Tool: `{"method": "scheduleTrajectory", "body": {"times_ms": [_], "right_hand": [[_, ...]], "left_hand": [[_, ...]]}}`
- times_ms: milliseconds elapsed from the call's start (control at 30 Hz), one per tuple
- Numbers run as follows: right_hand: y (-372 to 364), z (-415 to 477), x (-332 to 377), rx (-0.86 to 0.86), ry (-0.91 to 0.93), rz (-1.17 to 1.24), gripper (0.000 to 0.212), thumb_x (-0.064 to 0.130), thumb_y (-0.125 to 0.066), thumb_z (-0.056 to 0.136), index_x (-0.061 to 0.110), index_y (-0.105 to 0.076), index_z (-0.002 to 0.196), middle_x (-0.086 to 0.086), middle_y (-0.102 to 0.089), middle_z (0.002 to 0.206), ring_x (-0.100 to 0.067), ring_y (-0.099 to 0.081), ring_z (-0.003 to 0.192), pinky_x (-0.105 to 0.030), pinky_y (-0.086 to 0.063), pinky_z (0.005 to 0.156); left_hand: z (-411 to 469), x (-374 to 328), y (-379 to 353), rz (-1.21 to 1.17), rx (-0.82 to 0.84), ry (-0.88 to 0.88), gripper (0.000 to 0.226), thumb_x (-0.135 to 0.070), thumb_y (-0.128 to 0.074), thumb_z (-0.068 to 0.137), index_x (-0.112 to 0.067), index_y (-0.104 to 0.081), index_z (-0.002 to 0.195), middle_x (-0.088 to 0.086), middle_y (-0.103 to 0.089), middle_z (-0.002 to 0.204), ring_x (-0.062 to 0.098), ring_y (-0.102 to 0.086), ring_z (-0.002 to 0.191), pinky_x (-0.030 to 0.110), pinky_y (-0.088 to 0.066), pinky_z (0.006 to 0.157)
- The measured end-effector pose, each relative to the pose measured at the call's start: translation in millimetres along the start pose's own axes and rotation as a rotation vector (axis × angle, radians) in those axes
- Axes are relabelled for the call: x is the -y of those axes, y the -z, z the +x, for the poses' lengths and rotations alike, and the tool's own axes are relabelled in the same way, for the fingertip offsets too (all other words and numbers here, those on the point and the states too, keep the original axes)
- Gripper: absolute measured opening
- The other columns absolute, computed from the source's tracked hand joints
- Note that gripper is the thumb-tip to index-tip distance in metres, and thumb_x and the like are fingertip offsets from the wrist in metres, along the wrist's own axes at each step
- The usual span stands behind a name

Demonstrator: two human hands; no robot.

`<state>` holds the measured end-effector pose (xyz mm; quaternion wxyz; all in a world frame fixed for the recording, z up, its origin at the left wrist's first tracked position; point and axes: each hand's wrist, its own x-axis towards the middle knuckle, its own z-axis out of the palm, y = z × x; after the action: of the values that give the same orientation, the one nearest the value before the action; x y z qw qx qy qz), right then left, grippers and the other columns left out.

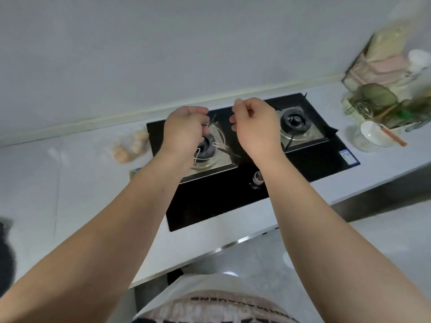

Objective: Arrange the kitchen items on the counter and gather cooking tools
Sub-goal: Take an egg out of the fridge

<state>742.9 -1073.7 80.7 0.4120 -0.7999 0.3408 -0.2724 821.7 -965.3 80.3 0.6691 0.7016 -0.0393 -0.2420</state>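
My left hand (185, 130) hovers over the left burner (210, 151) of the black glass stove (221, 201), fingers curled downward. A thin wire piece (217, 145) lies on that burner, close under the fingertips; I cannot tell if they touch it. My right hand (254, 127) is raised between the two burners with fingers curled and thumb near the index finger, and nothing shows in it. The right burner (295, 122) is bare.
A clear bag of pale round items (130, 145) lies left of the stove. At the right stand a white bowl with a stick-like utensil (377, 134) and a wire rack with a green strainer (377, 99). A stove knob (257, 177) sits at the front. The wall rises close behind.
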Motion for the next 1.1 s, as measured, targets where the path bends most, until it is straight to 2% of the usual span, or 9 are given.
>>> {"method": "scheduleTrajectory", "body": {"times_ms": [167, 333, 467, 600, 733, 833, 933, 1033, 1100], "right_hand": [[130, -15, -58, -0.151, -0.048, 0.016, 0.031, 0.039, -0.047, 0.102, 0.018, -0.066, 0.088, 0.006, -0.070, 0.077, -0.009, -0.068, 0.075, -0.037, -0.056, 0.080], [255, -30, -128, -0.271, -0.149, 0.028, 0.031, 0.041, -0.047, 0.099, 0.019, -0.065, 0.087, 0.002, -0.071, 0.077, -0.017, -0.067, 0.077, -0.043, -0.055, 0.080], [334, -34, -174, -0.329, -0.250, 0.027, 0.027, 0.036, -0.048, 0.099, 0.022, -0.063, 0.082, 0.006, -0.071, 0.077, -0.015, -0.068, 0.079, -0.030, -0.053, 0.073], [376, -22, -214, -0.359, -0.324, 0.039, 0.025, 0.035, -0.049, 0.098, 0.024, -0.063, 0.081, 0.002, -0.072, 0.086, -0.019, -0.069, 0.084, -0.033, -0.055, 0.073], [403, 12, -248, -0.356, -0.362, 0.001, 0.027, 0.035, -0.048, 0.098, 0.020, -0.065, 0.084, 0.002, -0.071, 0.083, -0.021, -0.067, 0.083, -0.044, -0.057, 0.081], [419, 48, -273, -0.325, -0.368, -0.065, 0.027, 0.037, -0.048, 0.098, 0.019, -0.066, 0.089, 0.003, -0.070, 0.084, -0.021, -0.066, 0.083, -0.045, -0.058, 0.080], [435, 86, -295, -0.319, -0.368, -0.120, 0.026, 0.035, -0.050, 0.099, 0.018, -0.067, 0.091, 0.004, -0.068, 0.084, -0.019, -0.064, 0.082, -0.040, -0.058, 0.077], [450, 123, -316, -0.302, -0.394, -0.176, 0.023, 0.030, -0.051, 0.099, 0.017, -0.067, 0.089, 0.004, -0.063, 0.079, -0.015, -0.060, 0.077, -0.029, -0.054, 0.067], [455, 140, -329, -0.279, -0.405, -0.200, 0.021, 0.029, -0.051, 0.099, 0.018, -0.065, 0.088, 0.004, -0.062, 0.079, -0.014, -0.058, 0.075, -0.024, -0.049, 0.061]], "left_hand": [[-60, 6, -120, 0.047, 0.113, -0.046, 0.020, -0.004, -0.056, 0.090, -0.017, -0.070, 0.096, 0.002, -0.069, 0.090, 0.012, -0.059, 0.068, 0.023, -0.045, 0.057], [-118, 23, -247, 0.087, 0.287, -0.053, 0.018, -0.007, -0.059, 0.091, -0.014, -0.070, 0.102, 0.004, -0.069, 0.089, 0.013, -0.060, 0.072, 0.025, -0.048, 0.063], [-150, 35, -328, 0.155, 0.378, -0.020, 0.016, -0.010, -0.059, 0.092, -0.019, -0.069, 0.100, 0.002, -0.068, 0.094, 0.014, -0.063, 0.076, 0.025, -0.048, 0.063], [-155, 41, -381, 0.191, 0.422, 0.019, 0.016, -0.009, -0.057, 0.093, -0.019, -0.068, 0.099, 0.005, -0.068, 0.098, 0.014, -0.063, 0.076, 0.024, -0.047, 0.060], [-140, 45, -431, 0.198, 0.449, 0.038, 0.014, -0.009, -0.055, 0.095, -0.017, -0.065, 0.101, 0.007, -0.067, 0.099, 0.015, -0.063, 0.074, 0.025, -0.050, 0.064], [-112, 52, -472, 0.195, 0.468, 0.059, 0.014, -0.009, -0.055, 0.095, -0.015, -0.063, 0.105, 0.009, -0.066, 0.101, 0.017, -0.065, 0.075, 0.025, -0.052, 0.063], [-79, 57, -518, 0.259, 0.462, 0.074, 0.015, -0.011, -0.055, 0.095, -0.014, -0.062, 0.108, 0.010, -0.067, 0.106, 0.018, -0.068, 0.078, 0.027, -0.054, 0.066], [-46, 66, -565, 0.454, 0.484, 0.111, 0.010, -0.010, -0.056, 0.098, -0.007, -0.058, 0.107, 0.008, -0.064, 0.104, 0.021, -0.070, 0.083, 0.033, -0.059, 0.076], [-28, 77, -585, 0.480, 0.440, 0.214, 0.022, -0.012, -0.059, 0.096, -0.004, -0.055, 0.116, 0.008, -0.061, 0.102, 0.020, -0.070, 0.072, 0.031, -0.059, 0.065]]}}
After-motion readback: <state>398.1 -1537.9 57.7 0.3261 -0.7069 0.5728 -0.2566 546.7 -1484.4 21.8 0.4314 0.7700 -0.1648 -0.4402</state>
